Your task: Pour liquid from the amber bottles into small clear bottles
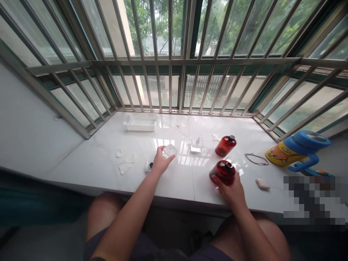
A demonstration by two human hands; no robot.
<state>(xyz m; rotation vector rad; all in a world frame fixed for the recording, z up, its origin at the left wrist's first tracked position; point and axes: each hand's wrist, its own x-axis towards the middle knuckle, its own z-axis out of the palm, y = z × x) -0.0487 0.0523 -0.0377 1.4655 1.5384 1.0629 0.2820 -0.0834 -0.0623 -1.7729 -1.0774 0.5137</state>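
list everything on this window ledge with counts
white marble ledge: one, white, below the window
white plastic basket: one, white, far left
clear pump bottle: one, clear, mid-ledge
red plastic bottles: two, dark red, right of centre
clear square block: one, clear, mid-ledge
crumpled white tissues: several, white, scattered
thin wire loop: one, grey, right
blue-and-yellow cup: one, blue and yellow, far right
left hand: one, touching the block
right hand: one, on the nearer bottle
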